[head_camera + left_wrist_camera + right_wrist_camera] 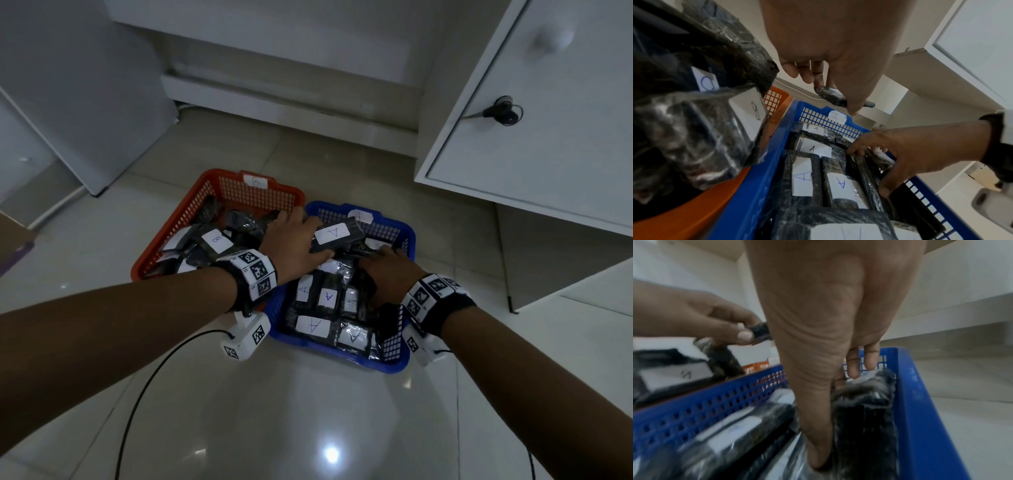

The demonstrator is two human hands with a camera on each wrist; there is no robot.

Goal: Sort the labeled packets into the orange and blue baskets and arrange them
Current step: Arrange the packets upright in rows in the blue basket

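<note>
Two baskets stood side by side, touching, on the pale tiled floor (308, 428): the orange basket (219, 186) on the left, tagged B on its far wall, and the blue basket (407, 240) on the right, tagged A. The left hand (291, 243) reached across the seam between them and pinched a black packet labelled A (337, 234) between thumb and fingers, holding it in the air above the far part of the blue basket. The right hand (390, 274) was down inside the blue basket at its right side, thumb and fingers curled around a dark upright packet (865, 410) standing on edge against the right wall. Other A packets (313, 325) lay flat in rows in the near half of the blue basket, labels up. The orange basket held a loose heap of black packets, one showing a B label (216, 240), several tilted against each other. Both wrists wore bands with square black-and-white markers. White cabinets (548, 120) stood on the far right, and a black cable (144, 387) ran along the floor near the left arm.
</note>
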